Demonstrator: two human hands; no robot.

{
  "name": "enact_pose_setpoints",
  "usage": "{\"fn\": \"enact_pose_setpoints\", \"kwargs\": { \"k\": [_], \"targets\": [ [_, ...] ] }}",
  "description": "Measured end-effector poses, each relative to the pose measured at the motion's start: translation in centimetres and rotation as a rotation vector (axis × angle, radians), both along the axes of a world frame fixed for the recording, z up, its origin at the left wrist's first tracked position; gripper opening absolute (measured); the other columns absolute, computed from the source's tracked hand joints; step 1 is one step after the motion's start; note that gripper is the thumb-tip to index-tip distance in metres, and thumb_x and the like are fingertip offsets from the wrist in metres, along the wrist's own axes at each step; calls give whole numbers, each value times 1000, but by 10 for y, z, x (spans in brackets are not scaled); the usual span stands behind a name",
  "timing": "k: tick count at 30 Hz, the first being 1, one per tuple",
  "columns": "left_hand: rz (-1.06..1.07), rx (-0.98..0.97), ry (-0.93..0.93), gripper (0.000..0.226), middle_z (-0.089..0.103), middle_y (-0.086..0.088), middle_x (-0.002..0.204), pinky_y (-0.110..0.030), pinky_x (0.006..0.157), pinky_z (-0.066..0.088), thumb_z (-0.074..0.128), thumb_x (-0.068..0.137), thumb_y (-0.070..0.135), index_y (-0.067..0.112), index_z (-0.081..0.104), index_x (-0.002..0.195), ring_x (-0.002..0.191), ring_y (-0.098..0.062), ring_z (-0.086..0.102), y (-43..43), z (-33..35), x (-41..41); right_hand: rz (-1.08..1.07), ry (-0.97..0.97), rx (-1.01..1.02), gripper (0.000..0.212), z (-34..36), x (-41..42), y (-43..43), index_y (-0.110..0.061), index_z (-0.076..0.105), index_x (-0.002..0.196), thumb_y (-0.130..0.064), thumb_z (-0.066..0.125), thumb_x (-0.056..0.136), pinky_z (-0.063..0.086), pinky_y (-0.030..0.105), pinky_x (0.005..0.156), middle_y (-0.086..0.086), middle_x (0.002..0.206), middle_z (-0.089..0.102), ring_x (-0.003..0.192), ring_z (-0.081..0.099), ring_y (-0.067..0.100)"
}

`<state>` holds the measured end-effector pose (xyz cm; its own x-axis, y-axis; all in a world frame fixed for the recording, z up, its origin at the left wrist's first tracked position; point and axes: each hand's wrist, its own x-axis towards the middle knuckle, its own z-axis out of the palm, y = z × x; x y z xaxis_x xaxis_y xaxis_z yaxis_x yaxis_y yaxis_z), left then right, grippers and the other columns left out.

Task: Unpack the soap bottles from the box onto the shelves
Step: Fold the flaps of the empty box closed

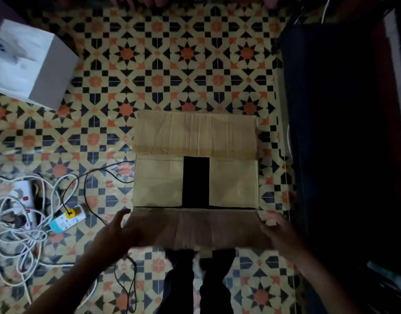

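A brown cardboard box (158,180) stands on the patterned floor in front of my feet. Its far flap is folded back. Its two inner flaps lie nearly closed, leaving a dark gap between them. The near flap (195,230) tilts toward me. My left hand (118,230) is at that flap's left end with fingers spread. My right hand (279,232) is at its right end, fingers extended along the edge. No soap bottles show; the inside of the box is dark.
A white box (25,64) sits at the upper left. Power strips (65,219) and tangled white and black cables lie on the floor at the left. A dark unit (335,132) fills the right side. My legs stand just behind the box.
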<state>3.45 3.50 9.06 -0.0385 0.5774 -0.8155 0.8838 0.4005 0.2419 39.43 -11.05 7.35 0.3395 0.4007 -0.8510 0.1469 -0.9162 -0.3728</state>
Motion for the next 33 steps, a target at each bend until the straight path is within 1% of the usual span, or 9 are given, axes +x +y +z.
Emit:
{"fn": "enact_pose_setpoints", "kwargs": {
  "k": [2,5,8,11,13,20,23,28,33],
  "targets": [
    [-5,-16,-9,20,66,-10,87,-34,68,53,56,96,34,17,58,105,70,-25,65,24,18,2,-97,104,15,17,26,7,29,-19,63,106,-29,50,102,53,25,69,4,105,66,86,64,18],
    [118,84,-91,39,68,-15,86,-44,80,53,52,92,53,15,59,88,73,-30,65,62,30,16,-112,131,85,43,40,13,58,-20,62,114,-52,36,101,47,24,68,4,102,73,87,68,13],
    [53,194,-20,41,68,-16,95,-41,75,52,51,90,52,14,56,104,85,-35,65,81,10,35,13,-50,160,43,24,10,71,-17,63,114,-53,50,95,54,40,82,2,96,72,91,68,19],
    [-88,305,99,34,63,-13,100,-36,70,46,43,99,45,14,50,113,86,-31,59,89,-14,55,123,-223,125,43,3,7,82,-14,56,131,-41,55,98,41,25,81,4,117,63,98,57,16],
    [-103,334,120,35,63,-15,103,-38,72,47,40,99,44,13,48,113,86,-30,58,92,-25,62,164,-321,104,44,-9,4,86,-18,53,134,-40,59,96,37,26,77,4,120,57,99,54,17],
    [-224,206,142,42,45,-21,128,-44,98,42,42,97,30,12,46,134,116,-36,47,89,-56,55,247,-334,72,85,-26,-4,84,-32,18,156,-24,69,89,40,40,102,10,141,38,130,41,29],
    [-217,101,130,47,51,-24,129,-42,98,45,43,99,25,2,41,139,116,-38,53,87,-46,54,263,-328,67,86,-30,-6,81,-32,12,157,-27,67,91,39,38,103,13,140,39,130,41,29],
    [-392,37,95,44,49,-20,134,-35,89,47,36,102,36,15,45,140,115,-33,55,77,-46,39,278,-303,36,84,-32,-3,79,-35,6,157,-32,62,95,37,41,108,13,153,28,137,37,31],
    [-410,175,126,35,52,-21,131,-41,98,43,37,103,21,14,56,131,119,-36,52,66,-31,38,280,-270,8,55,-27,1,73,-28,35,150,-28,55,98,45,34,101,10,139,51,123,52,26]
  ]
}}
